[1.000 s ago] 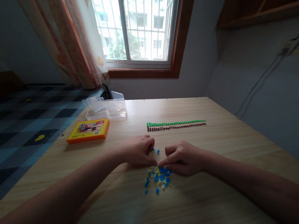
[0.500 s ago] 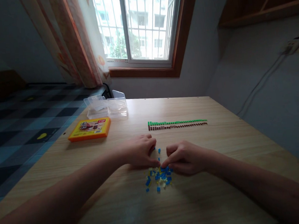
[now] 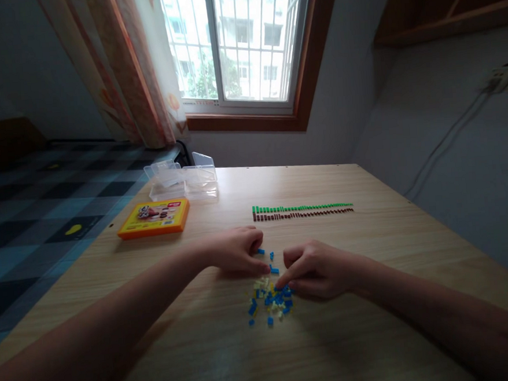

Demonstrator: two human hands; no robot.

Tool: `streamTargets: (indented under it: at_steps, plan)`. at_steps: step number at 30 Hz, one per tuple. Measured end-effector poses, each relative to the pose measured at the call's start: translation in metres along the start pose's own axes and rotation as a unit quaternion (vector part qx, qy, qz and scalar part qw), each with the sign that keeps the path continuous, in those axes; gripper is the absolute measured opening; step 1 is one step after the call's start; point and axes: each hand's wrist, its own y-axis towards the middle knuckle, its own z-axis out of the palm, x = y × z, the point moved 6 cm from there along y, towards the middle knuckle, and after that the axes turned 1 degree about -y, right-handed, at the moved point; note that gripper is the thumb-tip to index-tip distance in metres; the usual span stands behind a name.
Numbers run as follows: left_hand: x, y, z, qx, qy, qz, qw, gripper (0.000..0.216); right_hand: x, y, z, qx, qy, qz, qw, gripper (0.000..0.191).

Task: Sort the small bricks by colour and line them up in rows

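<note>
A small heap of tiny blue, yellow and cream building bricks (image 3: 275, 299) lies on the table in front of me. My right hand (image 3: 315, 268) points down with its index fingertip at the top of the heap; the other fingers are curled and I see nothing held. Palm down, my left hand (image 3: 237, 252) rests just beyond the heap, thumb stretched away from its bent fingers. A blue brick (image 3: 275, 271) lies by the thumb tip. Another blue piece (image 3: 272, 255) is between the hands, and a further blue brick (image 3: 261, 251) sits by the left fingers.
Behind my hands run two rows of small bricks, a green row (image 3: 304, 207) and a brown row (image 3: 304, 214). An orange-yellow box (image 3: 154, 219) and clear plastic trays (image 3: 184, 182) stand on the left of the wooden table (image 3: 368, 333).
A blue brick has come out from the heap toward my left thumb. My left hand has shifted slightly away, showing more of the brick beside its fingers. The right index finger stays at the heap.
</note>
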Motion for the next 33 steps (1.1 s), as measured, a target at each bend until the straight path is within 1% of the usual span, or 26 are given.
streamTargets:
  at_steps: [2, 5, 8, 10, 12, 14, 16, 18, 21, 25, 27, 29, 33]
  plan:
    - [0.001, 0.0, -0.001, -0.003, -0.003, 0.001, 1.0, 0.05, -0.002, 0.0, 0.0, -0.015, -0.036, 0.007, 0.999, 0.026]
    - [0.002, 0.001, -0.001, -0.005, -0.005, 0.001, 1.0, 0.046, -0.007, 0.0, -0.004, -0.059, -0.086, 0.021, 0.994, 0.025]
    - [0.003, 0.001, 0.0, -0.004, -0.006, -0.001, 1.0, 0.045, -0.005, 0.0, -0.008, -0.087, -0.062, 0.014, 0.994, 0.025]
    - [0.004, 0.001, 0.0, -0.003, -0.007, -0.004, 1.0, 0.045, -0.001, 0.0, -0.007, -0.072, -0.031, -0.002, 0.997, 0.024]
    - [0.004, 0.001, 0.0, -0.003, -0.006, -0.006, 1.0, 0.046, 0.003, 0.0, -0.004, -0.044, -0.017, -0.013, 0.999, 0.024]
    - [0.005, 0.001, 0.0, -0.004, -0.006, -0.004, 1.0, 0.047, 0.005, 0.0, -0.001, -0.022, -0.023, -0.012, 0.999, 0.024]
    - [0.005, 0.002, 0.0, -0.005, -0.007, 0.0, 1.0, 0.047, 0.004, 0.001, 0.0, -0.02, -0.039, -0.004, 0.999, 0.025]
    - [0.006, 0.002, 0.0, -0.005, -0.008, 0.001, 1.0, 0.046, 0.0, 0.001, -0.001, -0.041, -0.069, 0.013, 0.997, 0.025]
    - [0.008, 0.005, 0.001, -0.006, -0.017, 0.006, 1.0, 0.043, -0.006, 0.001, -0.007, -0.096, -0.114, 0.04, 0.988, 0.025]
    - [0.009, 0.007, 0.002, -0.011, -0.021, 0.009, 1.0, 0.043, -0.009, -0.002, -0.018, -0.141, -0.098, 0.039, 0.984, 0.025]
    - [0.009, 0.007, 0.002, -0.014, -0.015, 0.004, 1.0, 0.041, -0.009, -0.003, -0.023, -0.134, -0.071, 0.026, 0.988, 0.023]
    - [0.008, 0.006, 0.002, -0.014, -0.014, 0.001, 1.0, 0.04, -0.009, -0.004, -0.024, -0.111, -0.04, 0.013, 0.993, 0.022]
    - [0.008, 0.006, 0.002, -0.013, -0.005, -0.001, 1.0, 0.038, -0.01, -0.005, -0.021, -0.075, -0.003, 0.018, 0.997, 0.024]
